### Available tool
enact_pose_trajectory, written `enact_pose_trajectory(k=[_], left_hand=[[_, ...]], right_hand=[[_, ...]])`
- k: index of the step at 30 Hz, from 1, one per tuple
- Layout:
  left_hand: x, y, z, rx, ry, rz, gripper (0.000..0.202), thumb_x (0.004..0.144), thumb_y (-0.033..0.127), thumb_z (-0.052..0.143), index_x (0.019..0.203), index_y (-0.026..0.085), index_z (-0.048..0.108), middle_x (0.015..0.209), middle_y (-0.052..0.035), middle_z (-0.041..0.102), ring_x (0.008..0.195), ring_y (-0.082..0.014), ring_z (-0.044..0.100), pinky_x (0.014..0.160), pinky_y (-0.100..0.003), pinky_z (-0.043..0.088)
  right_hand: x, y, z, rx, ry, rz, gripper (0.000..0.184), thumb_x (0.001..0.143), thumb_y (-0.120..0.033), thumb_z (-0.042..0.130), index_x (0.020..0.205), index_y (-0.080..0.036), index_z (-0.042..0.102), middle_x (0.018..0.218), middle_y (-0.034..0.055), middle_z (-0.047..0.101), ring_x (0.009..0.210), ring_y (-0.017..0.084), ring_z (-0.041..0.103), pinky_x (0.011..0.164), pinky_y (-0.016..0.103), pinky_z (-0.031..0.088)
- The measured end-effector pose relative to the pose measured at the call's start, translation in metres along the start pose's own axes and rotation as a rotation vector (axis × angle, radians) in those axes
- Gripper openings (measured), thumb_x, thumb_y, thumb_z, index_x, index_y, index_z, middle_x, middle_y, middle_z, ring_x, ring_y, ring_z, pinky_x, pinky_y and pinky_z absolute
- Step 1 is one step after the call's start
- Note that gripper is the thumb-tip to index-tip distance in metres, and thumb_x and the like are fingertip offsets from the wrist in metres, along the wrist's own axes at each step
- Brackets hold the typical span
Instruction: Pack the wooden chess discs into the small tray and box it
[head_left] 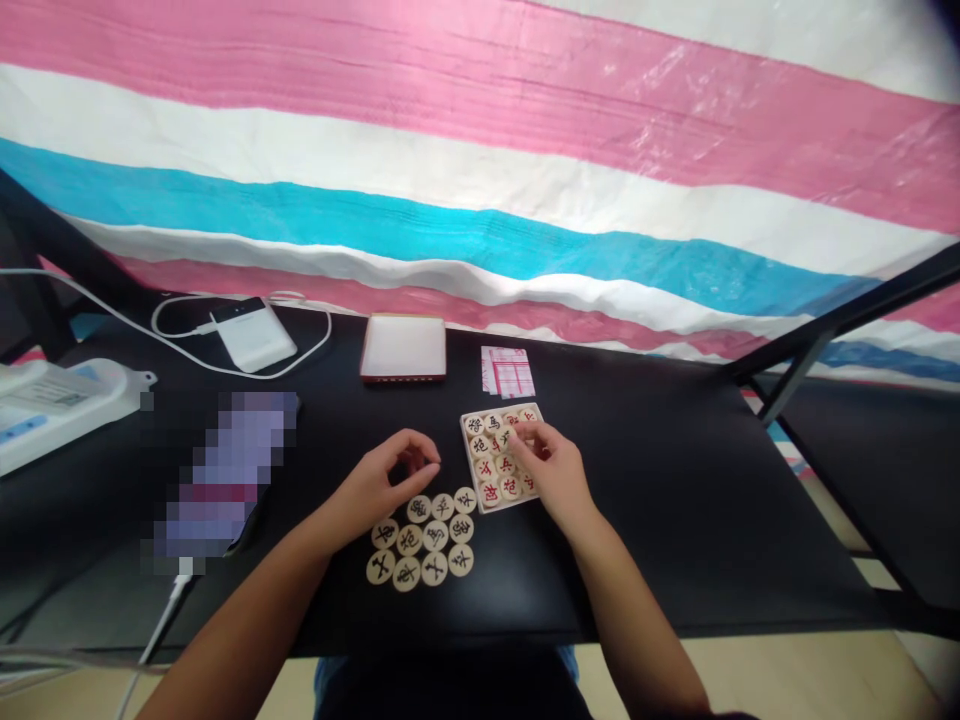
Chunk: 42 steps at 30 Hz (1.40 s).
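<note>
Got a big pink, white and blue striped plastic sheet at 12 o'clock, then a flat black desk. Seeing the bare left hand at 7, loosely curled and released, and the bare right hand at 5. Got a square white tray between 5 and 6, holding pale round pieces; loose pale discs with black characters nearer 6:30. Lastly, one pale disc pinched in the right hand, over the tray.

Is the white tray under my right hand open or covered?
Open: no lid sits on the white tray, and red and black characters show on the xiangqi pieces inside, beside your right hand.
</note>
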<state>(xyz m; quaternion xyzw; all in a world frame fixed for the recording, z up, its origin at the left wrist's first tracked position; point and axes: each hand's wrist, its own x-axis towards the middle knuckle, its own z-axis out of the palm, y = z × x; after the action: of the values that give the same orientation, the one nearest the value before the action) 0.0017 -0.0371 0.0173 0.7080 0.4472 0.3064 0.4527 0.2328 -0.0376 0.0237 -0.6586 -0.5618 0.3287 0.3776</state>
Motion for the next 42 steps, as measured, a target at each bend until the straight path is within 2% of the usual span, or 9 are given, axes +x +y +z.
enact_pose_trajectory(k=[6,11,15,21,27,32,38,40,42], left_hand=[[-0.002,-0.003,0.003,0.341,-0.208,0.181,0.018,0.082,0.03,0.054,0.098,0.023,0.056,0.103,-0.0026,0.056,0.096,-0.0171,0.047,0.087,-0.032,0.037],[-0.006,-0.009,0.001,0.48,-0.333,0.196,0.032,0.078,0.038,0.06,0.109,0.028,0.055,0.11,-0.0024,0.055,0.098,-0.0195,0.045,0.087,-0.035,0.032],[-0.008,-0.017,-0.003,0.518,-0.312,0.218,0.028,0.081,0.036,0.057,0.108,0.03,0.056,0.107,-0.0012,0.055,0.095,-0.0179,0.046,0.087,-0.033,0.029],[-0.005,-0.02,-0.006,0.557,-0.268,0.223,0.014,0.083,0.036,0.053,0.087,0.025,0.063,0.093,0.0007,0.059,0.083,-0.0144,0.048,0.075,-0.028,0.03],[-0.01,-0.026,-0.016,0.58,-0.241,0.198,0.023,0.075,0.039,0.062,0.097,0.031,0.062,0.099,0.0002,0.058,0.087,-0.0179,0.048,0.076,-0.03,0.031],[-0.01,-0.028,-0.021,0.586,-0.251,0.182,0.019,0.076,0.038,0.06,0.094,0.032,0.064,0.097,0.0007,0.059,0.086,-0.0177,0.049,0.076,-0.03,0.031],[-0.001,-0.011,-0.019,0.593,-0.132,0.181,0.024,0.081,0.04,0.055,0.102,0.03,0.061,0.098,-0.0004,0.062,0.088,-0.0176,0.052,0.079,-0.032,0.032],[0.004,0.001,-0.016,0.598,-0.109,0.227,0.026,0.082,0.04,0.054,0.104,0.029,0.06,0.099,-0.0007,0.062,0.088,-0.0174,0.052,0.08,-0.032,0.033],[0.011,0.015,-0.009,0.607,-0.096,0.302,0.028,0.082,0.039,0.055,0.107,0.028,0.059,0.099,-0.0015,0.062,0.088,-0.0175,0.052,0.08,-0.032,0.034]], right_hand=[[0.0,0.005,0.006,-0.237,0.046,-0.13,0.02,0.075,-0.03,0.056,0.083,-0.021,0.071,0.081,0.0044,0.069,0.075,0.019,0.055,0.075,0.034,0.042],[-0.002,0.007,0.009,-0.296,0.087,-0.195,0.016,0.076,-0.026,0.057,0.082,-0.021,0.07,0.083,0.0042,0.069,0.075,0.018,0.054,0.077,0.033,0.04],[-0.002,0.008,0.01,-0.284,0.089,-0.211,0.016,0.077,-0.027,0.057,0.083,-0.021,0.069,0.083,0.0041,0.068,0.075,0.018,0.053,0.076,0.033,0.04],[-0.004,0.002,0.009,-0.238,0.12,-0.189,0.016,0.077,-0.027,0.056,0.085,-0.02,0.068,0.085,0.0039,0.068,0.076,0.018,0.053,0.075,0.033,0.041],[-0.005,-0.002,0.009,-0.237,0.125,-0.191,0.013,0.077,-0.025,0.055,0.082,-0.02,0.066,0.087,0.0044,0.068,0.079,0.019,0.053,0.076,0.033,0.041],[-0.005,0.004,0.013,-0.287,0.074,-0.22,0.012,0.072,-0.024,0.06,0.083,-0.022,0.067,0.085,0.0043,0.066,0.079,0.02,0.054,0.077,0.034,0.04],[-0.009,-0.008,0.01,-0.185,0.149,-0.207,0.013,0.075,-0.023,0.057,0.085,-0.02,0.065,0.086,0.0054,0.066,0.083,0.02,0.053,0.078,0.034,0.041],[-0.014,-0.015,0.009,-0.076,0.087,-0.194,0.013,0.078,-0.026,0.055,0.083,-0.02,0.064,0.084,0.0042,0.065,0.08,0.018,0.054,0.074,0.031,0.042],[-0.02,-0.022,0.009,0.052,-0.056,-0.155,0.016,0.079,-0.031,0.054,0.087,-0.02,0.064,0.081,0.0022,0.065,0.068,0.014,0.054,0.064,0.027,0.042]])
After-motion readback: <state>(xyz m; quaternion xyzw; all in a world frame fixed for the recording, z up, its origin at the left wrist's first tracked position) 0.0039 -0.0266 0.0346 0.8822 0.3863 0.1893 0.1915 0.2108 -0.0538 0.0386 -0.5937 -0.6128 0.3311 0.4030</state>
